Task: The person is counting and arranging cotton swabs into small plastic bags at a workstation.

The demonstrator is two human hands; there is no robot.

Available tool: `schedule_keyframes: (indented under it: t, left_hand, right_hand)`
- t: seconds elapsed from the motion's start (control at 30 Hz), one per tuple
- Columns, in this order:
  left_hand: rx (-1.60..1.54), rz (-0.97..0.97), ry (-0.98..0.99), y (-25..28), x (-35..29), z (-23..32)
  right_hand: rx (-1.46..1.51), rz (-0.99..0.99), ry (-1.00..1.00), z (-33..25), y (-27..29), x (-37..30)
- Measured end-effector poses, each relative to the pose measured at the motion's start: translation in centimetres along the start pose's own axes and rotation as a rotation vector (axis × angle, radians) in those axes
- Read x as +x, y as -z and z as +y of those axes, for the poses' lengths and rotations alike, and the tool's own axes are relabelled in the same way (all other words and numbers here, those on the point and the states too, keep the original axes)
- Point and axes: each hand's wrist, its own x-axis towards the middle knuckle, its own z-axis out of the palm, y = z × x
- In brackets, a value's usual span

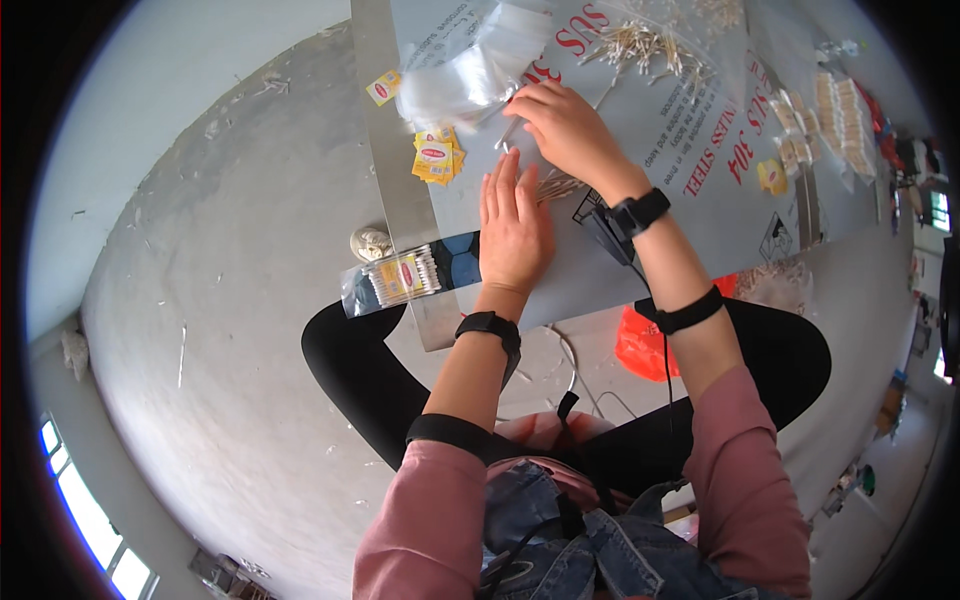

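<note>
My left hand [515,228] lies palm down at the near part of the sheet-covered tabletop, fingers stretched out. A small bunch of cotton swabs [558,186] sits against its thumb side, partly hidden by the hand. My right hand [572,128] is farther ahead, its fingers bent together at the edge of a pile of clear plastic bags [465,80]. What lies between those fingertips is hidden. The bags look smeared by motion. A single cotton swab [507,134] shows between the two hands. Left of my left hand, a clear bag of cotton swabs [404,276] with a yellow card rests at the table edge.
Yellow cards [436,157] lie stacked left of my hands, with one more card [384,87] beyond. Loose cotton swabs [650,48] are heaped at the far side. Packed swab bundles [846,122] stand at the right. An orange-red bag [645,343] is below the table edge.
</note>
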Motion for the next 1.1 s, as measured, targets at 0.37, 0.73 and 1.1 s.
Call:
schedule_keyframes:
  t: [0.37, 0.73, 1.1]
  left_hand:
    - [-0.121, -0.085, 0.081, 0.5, -0.4, -0.3]
    - [0.002, 0.021, -0.104, 0.1, 0.4, 0.0]
    - [-0.005, 0.046, -0.047, 1.0, 0.1, -0.3]
  right_hand:
    - [0.12, -0.246, -0.101, -0.7, 2.4, -2.7]
    - [0.381, 0.43, -0.609, -1.6, 2.4, -9.7]
    - [-0.034, 0.121, -0.335, 0.1, 5.6, -10.9]
